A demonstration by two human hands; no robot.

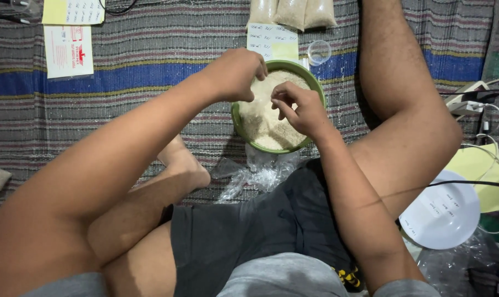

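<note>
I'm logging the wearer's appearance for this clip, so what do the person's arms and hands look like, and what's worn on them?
Both arms are bare from the short grey sleeves down. The left hand and right hand are gloveless, with no ring, watch or bracelet visible. No markings show on either arm.

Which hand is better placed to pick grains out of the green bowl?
Probably the right hand: its pinched fingertips hang directly over the rice in the green bowl. The left hand sits at the far rim.
</note>
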